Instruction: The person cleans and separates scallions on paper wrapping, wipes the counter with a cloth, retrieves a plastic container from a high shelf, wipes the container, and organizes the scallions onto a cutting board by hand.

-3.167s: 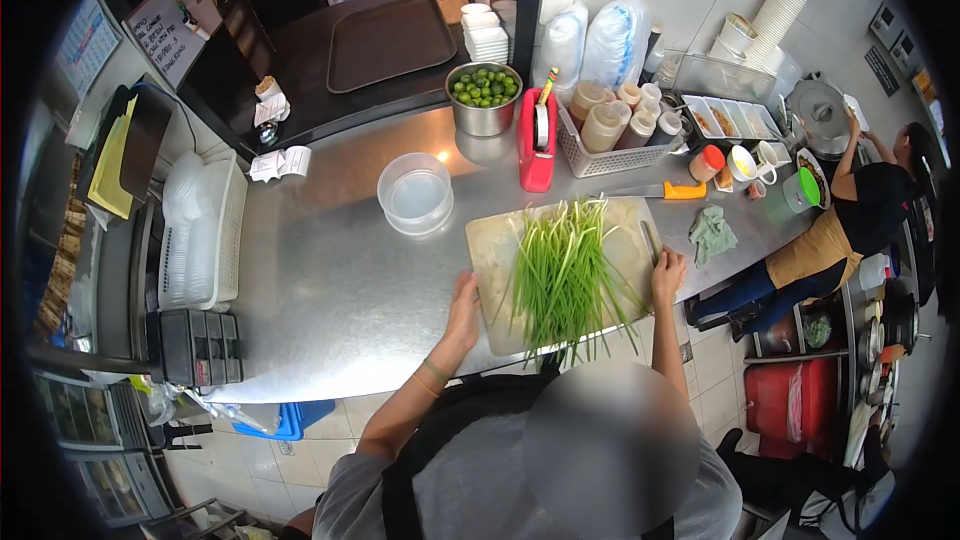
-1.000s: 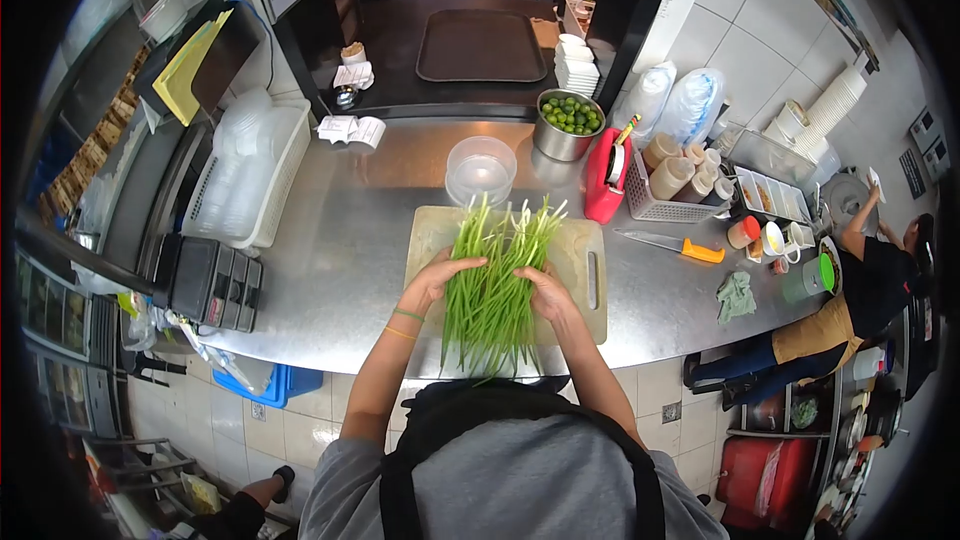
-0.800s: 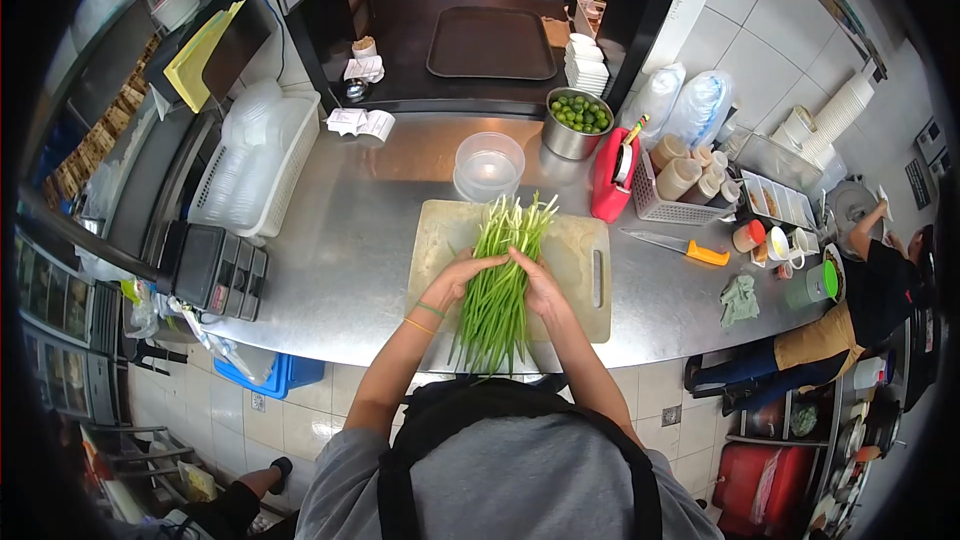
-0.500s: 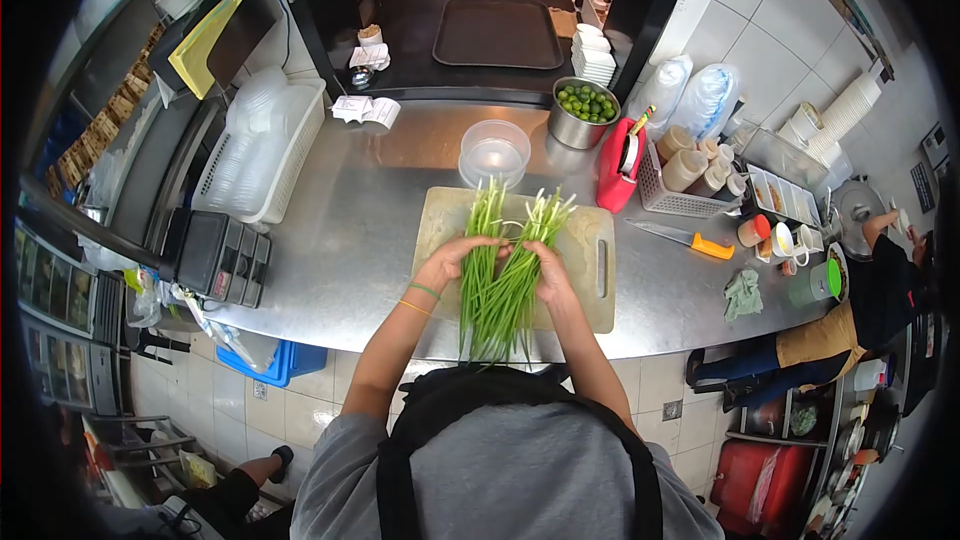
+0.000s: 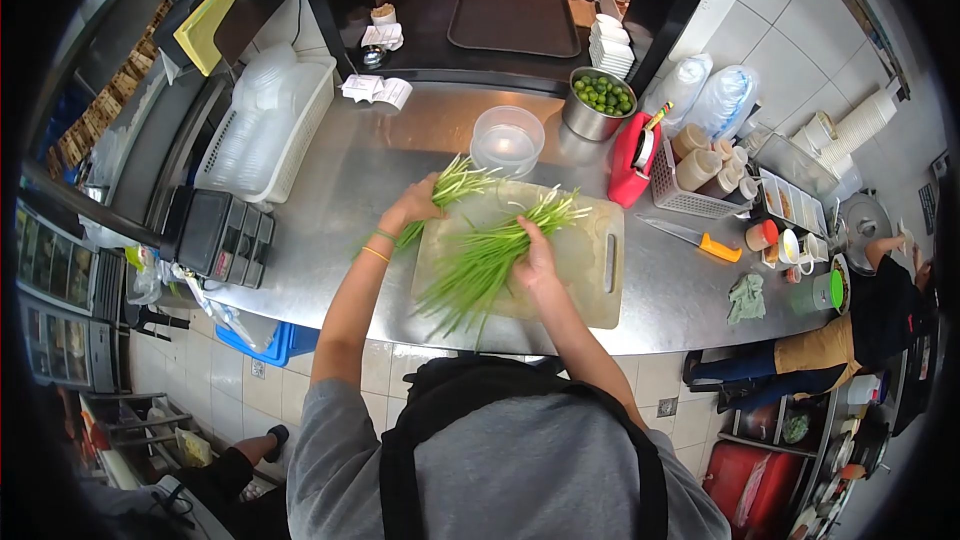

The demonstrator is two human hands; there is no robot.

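My left hand [image 5: 414, 202] is closed around a small bunch of spring onions [image 5: 463, 182], held at the board's upper left with white ends toward the right. Beneath my right hand [image 5: 536, 258], a larger bunch of spring onions [image 5: 476, 275] slants across the cutting board [image 5: 592, 290], its green tips toward me at the lower left. The fingers of that hand are wrapped on the bunch near its white ends. Just beyond the board stands a clear round plastic container [image 5: 507, 140].
To the right lie an orange-handled knife [image 5: 712, 245] and a green cloth [image 5: 746, 298]. A metal pot of green citrus [image 5: 590, 120], a red tape dispenser [image 5: 632, 165] and a basket of bottles [image 5: 690, 198] line the back. Another person [image 5: 850, 310] stands at the right.
The spring onions, side by side before, are now apart. My left hand has moved left and away from me with the smaller bunch; the right bunch now lies more slanted.
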